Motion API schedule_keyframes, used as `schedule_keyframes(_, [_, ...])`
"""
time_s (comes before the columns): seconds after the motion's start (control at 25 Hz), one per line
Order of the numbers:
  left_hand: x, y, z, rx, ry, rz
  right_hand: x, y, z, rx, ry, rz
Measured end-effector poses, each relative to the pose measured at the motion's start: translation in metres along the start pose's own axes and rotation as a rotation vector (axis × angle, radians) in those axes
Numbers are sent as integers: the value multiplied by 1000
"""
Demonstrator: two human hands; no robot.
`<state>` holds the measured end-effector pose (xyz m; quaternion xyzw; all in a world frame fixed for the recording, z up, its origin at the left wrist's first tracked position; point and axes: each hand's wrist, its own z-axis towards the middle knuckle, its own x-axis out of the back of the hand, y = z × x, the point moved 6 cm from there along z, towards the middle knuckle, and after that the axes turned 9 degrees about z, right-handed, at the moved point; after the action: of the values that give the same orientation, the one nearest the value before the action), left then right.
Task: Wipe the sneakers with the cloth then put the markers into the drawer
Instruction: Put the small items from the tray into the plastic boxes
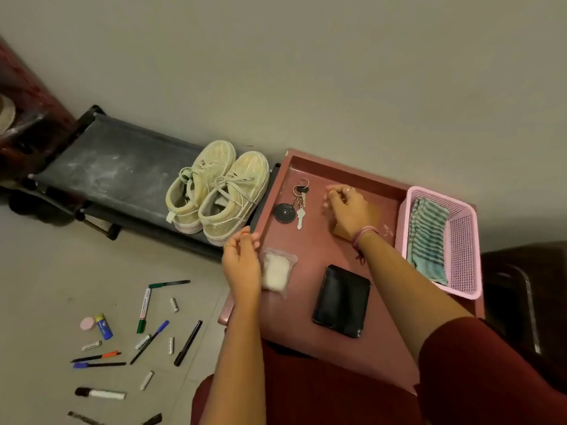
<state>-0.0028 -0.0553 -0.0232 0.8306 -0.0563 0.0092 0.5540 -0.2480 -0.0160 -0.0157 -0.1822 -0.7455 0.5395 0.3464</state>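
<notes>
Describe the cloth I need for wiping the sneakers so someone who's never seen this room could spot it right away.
Find the pink-red cabinet top against the wall, right of the shoe rack. At its right end sits a pink plastic basket; the cloth lies crumpled inside it. It is the only fabric there, striped teal and grey, unlike the black wallet and keys lying nearby.

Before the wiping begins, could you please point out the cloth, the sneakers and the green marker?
cloth (428,237): head view, striped middle, in the pink basket.
sneakers (228,197): head view, right shoe's laces.
green marker (143,311): head view, white barrel.
</notes>
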Motion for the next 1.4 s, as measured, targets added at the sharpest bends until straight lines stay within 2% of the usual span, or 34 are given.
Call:
schedule_keyframes(0.32, [-7, -14, 37, -14, 29, 21, -39, 18, 63, -130, -42, -235])
schedule_keyframes(0.64, [-8, -19, 43, -24, 21, 15, -51, 35, 85, -183, -42, -282])
schedule_keyframes(1.04, [-7, -22, 44, -69, 39, 27, -44, 2, 48, -47, -98, 125])
schedule_keyframes(1.24, [-4, -25, 38, -88, 13, 40, -36, -14, 26, -93, -192, 216])
schedule_keyframes(1.4, [-1, -18, 27, -100, -36, 33, -8, -35, 2, -95, -186, 365])
